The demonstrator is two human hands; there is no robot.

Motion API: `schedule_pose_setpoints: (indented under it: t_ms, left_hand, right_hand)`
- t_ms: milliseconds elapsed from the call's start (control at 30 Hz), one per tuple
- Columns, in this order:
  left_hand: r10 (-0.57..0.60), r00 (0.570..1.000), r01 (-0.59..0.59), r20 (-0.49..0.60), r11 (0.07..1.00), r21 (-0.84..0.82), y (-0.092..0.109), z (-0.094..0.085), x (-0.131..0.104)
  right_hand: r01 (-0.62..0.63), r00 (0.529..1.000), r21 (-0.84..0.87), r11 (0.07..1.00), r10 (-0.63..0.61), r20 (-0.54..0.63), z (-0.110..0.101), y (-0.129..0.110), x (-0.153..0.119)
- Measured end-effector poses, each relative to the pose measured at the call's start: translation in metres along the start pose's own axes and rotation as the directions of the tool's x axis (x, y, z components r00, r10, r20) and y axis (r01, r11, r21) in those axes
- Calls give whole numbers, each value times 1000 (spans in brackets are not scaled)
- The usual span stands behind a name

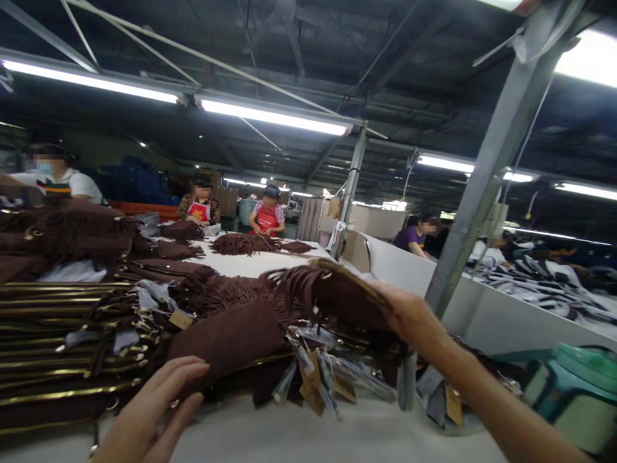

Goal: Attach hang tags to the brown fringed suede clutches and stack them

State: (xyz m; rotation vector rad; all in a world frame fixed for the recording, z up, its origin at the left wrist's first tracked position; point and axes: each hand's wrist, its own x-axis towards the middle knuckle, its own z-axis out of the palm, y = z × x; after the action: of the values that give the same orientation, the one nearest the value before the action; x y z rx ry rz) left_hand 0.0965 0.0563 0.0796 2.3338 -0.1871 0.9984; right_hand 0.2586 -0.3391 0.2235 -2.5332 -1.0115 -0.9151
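Closest to my camera, I see the left hand, fingers loosely spread with nothing in its grasp; whether its fingertips touch the flat brown piece beside them, I can't tell. Its wrist is cut off below. Farther out, I have the right hand clamped on the edge of a brown fringed piece, tilted above the pile, its fringe hanging to the left (those gripping fingers are partly hidden from me). Under it, tan tags and clear plastic wraps dangle over the white table; any print is too blurred for me. Across the table, a co-worker's red apron bears lettering I can't read.
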Motion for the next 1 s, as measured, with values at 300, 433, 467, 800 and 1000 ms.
schedule_pose_setpoints:
  t_ms: [300,433,467,800,1000]
  left_hand:
    - [37,934,-233,354,817,527,-49,123,42]
    - [154,935,-285,319,862,420,-60,111,42]
    - [168,944,-272,285,885,379,-59,102,40]
    - [192,936,-241,295,961,138,-37,43,-33]
    - [105,859,-226,501,956,188,-34,27,-52]
  right_hand:
    - [-132,964,-412,901,214,159,83,187,-59]
    - [-237,920,-462,855,350,177,120,188,-93]
    - [-243,926,-443,863,343,160,118,177,-89]
    - [-19,960,534,846,-133,245,144,-90,-109]
    - [-181,897,619,764,-130,422,164,-145,-135]
